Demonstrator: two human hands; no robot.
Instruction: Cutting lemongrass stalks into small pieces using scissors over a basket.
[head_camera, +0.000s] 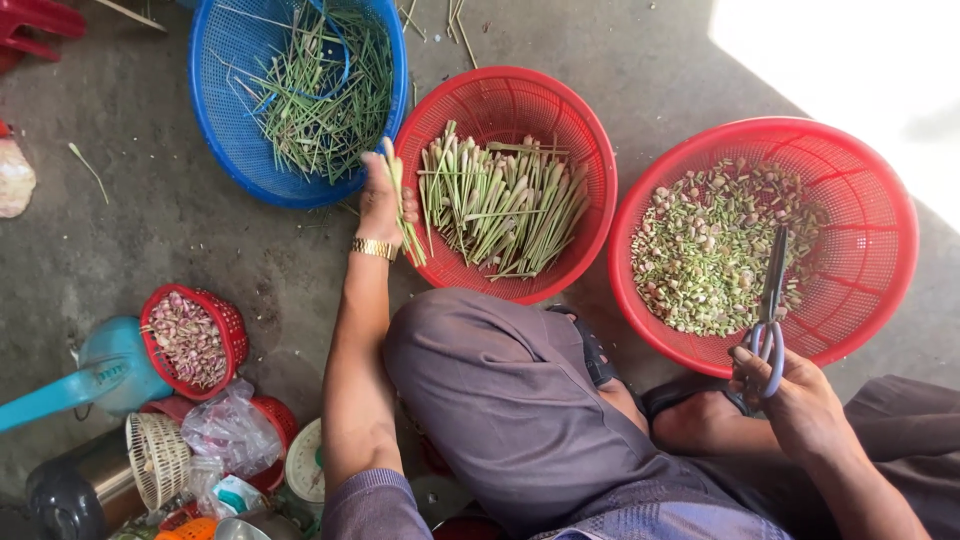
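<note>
Left hand (381, 198) grips green lemongrass stalks (404, 205); right hand (790, 395) holds closed blue-handled scissors (771, 300) over red plastic basket (890, 200). Best cut with stalk ends bunched evenly.

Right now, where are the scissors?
In the head view, the scissors are on the right, held in the person's right hand, with blades pointing up over the red basket full of chopped pieces.

1. Daylight, soft and even over most of the concrete floor (200, 250).
2. Overexposed patch at top right, washed out to white; light entering from that side.
3. Faint, diffuse shadows beneath the red basket (880, 300) and the blue basket (225, 120).
4. Sharp focus throughout; slight wide-angle stretching toward the edges.
</note>
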